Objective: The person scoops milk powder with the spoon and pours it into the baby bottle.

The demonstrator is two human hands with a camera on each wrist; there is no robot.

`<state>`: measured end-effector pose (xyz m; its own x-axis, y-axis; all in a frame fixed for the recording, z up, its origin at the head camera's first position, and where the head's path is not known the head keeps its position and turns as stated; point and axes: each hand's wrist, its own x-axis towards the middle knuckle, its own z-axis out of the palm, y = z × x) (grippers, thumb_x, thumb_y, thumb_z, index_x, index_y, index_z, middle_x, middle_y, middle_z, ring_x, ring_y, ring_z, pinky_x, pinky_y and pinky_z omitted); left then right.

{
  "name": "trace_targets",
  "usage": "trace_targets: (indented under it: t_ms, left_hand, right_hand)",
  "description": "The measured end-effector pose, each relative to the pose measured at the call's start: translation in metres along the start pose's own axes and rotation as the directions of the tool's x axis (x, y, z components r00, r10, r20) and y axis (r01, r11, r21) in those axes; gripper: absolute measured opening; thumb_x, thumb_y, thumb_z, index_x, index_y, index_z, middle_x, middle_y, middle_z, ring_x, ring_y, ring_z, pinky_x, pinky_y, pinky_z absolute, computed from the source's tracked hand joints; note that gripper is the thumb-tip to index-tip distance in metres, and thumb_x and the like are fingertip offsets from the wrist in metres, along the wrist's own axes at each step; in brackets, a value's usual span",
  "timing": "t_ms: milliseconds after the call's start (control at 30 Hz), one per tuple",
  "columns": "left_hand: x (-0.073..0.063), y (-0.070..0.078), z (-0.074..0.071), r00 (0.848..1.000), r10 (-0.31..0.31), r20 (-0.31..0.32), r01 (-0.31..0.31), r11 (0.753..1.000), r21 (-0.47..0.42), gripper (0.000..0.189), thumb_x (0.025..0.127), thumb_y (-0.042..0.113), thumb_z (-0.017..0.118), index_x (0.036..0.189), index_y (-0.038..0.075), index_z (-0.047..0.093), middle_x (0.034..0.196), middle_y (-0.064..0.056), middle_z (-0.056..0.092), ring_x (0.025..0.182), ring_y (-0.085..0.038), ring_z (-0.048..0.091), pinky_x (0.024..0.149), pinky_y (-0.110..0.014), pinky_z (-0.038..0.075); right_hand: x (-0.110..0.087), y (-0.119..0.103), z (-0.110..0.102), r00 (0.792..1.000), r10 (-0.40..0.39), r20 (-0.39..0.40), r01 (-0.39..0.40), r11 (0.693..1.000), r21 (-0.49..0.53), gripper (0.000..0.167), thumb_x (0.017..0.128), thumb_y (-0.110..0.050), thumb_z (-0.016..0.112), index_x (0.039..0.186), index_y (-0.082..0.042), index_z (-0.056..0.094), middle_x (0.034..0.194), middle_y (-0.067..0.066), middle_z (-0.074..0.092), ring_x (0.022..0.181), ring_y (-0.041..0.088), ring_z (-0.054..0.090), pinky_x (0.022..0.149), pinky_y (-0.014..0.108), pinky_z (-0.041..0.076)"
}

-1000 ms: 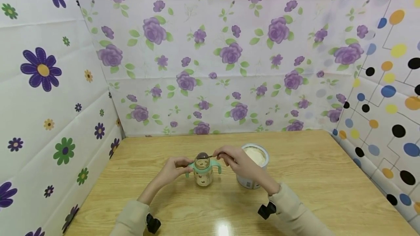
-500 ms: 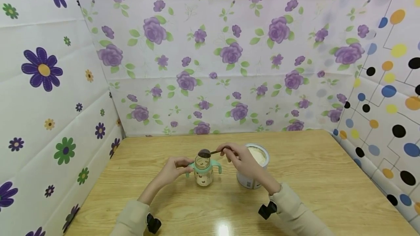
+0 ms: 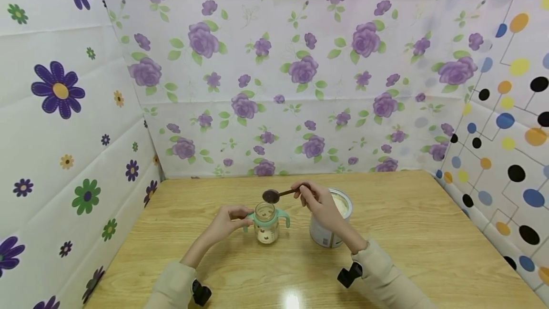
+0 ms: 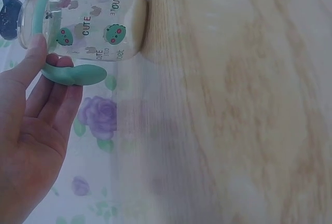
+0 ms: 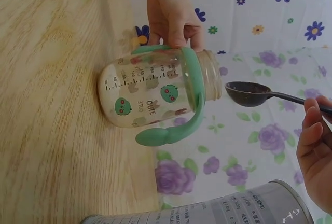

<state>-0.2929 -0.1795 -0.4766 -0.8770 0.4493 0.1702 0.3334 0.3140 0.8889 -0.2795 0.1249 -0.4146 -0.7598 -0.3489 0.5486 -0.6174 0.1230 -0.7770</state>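
Note:
A clear baby bottle (image 3: 267, 233) with mint-green handles stands upright and uncapped on the table. Pale powder lies at its bottom, seen best in the left wrist view. My left hand (image 3: 228, 221) pinches the bottle's left handle (image 4: 75, 74) between thumb and fingers. My right hand (image 3: 317, 204) grips the handle of a dark brown spoon (image 3: 271, 196). In the right wrist view the spoon's bowl (image 5: 248, 94) is level just above the bottle's mouth (image 5: 211, 74), with slight residue along its rim.
A tin (image 3: 326, 235) of cream-coloured powder (image 3: 341, 204) stands open to the right of the bottle, partly behind my right hand and forearm. Floral cloth (image 3: 257, 85) hangs behind the wooden table (image 3: 214, 271), with patterned cloths at both sides.
My right hand has drawn the spoon up and to the right, off the bottle's mouth, and its bowl has turned from tipped over to level. The left hand stays on the handle.

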Motion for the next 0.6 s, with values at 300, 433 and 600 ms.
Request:
trace_targets:
  t_ms: [300, 433, 600]
  left_hand:
    - [-0.001, -0.001, 0.001, 1.0, 0.022, 0.001, -0.022, 1.0, -0.003, 0.033, 0.088, 0.02, 0.071, 0.118, 0.004, 0.068, 0.11, -0.015, 0.069, 0.092, -0.009, 0.067, 0.081, -0.025, 0.057]
    - [-0.001, -0.002, 0.001, 1.0, 0.013, -0.01, -0.013, 1.0, -0.004, 0.033, 0.088, 0.019, 0.071, 0.117, 0.004, 0.068, 0.109, -0.015, 0.069, 0.091, -0.009, 0.067, 0.079, -0.025, 0.057]
    - [0.0, -0.003, 0.001, 1.0, 0.011, -0.009, -0.011, 1.0, 0.003, 0.034, 0.088, 0.017, 0.07, 0.118, 0.003, 0.067, 0.11, -0.016, 0.069, 0.092, -0.012, 0.068, 0.079, -0.024, 0.057]
  right_hand:
    - [0.001, -0.021, -0.004, 0.996, 0.053, -0.068, -0.047, 0.996, 0.082, 0.03, 0.105, -0.006, 0.037, 0.112, 0.013, 0.059, 0.083, -0.006, 0.061, 0.056, 0.012, 0.045, 0.045, 0.029, 0.038]
    - [0.001, -0.022, -0.005, 0.994, 0.055, -0.095, -0.047, 0.995, 0.089, 0.029, 0.105, -0.007, 0.038, 0.11, 0.012, 0.06, 0.081, -0.008, 0.062, 0.056, 0.026, 0.045, 0.044, 0.03, 0.038]
    - [-0.001, -0.021, -0.007, 0.992, 0.049, -0.115, -0.039, 0.996, 0.082, 0.029, 0.104, -0.005, 0.038, 0.11, 0.014, 0.059, 0.081, -0.005, 0.062, 0.055, 0.021, 0.045, 0.044, 0.033, 0.037]
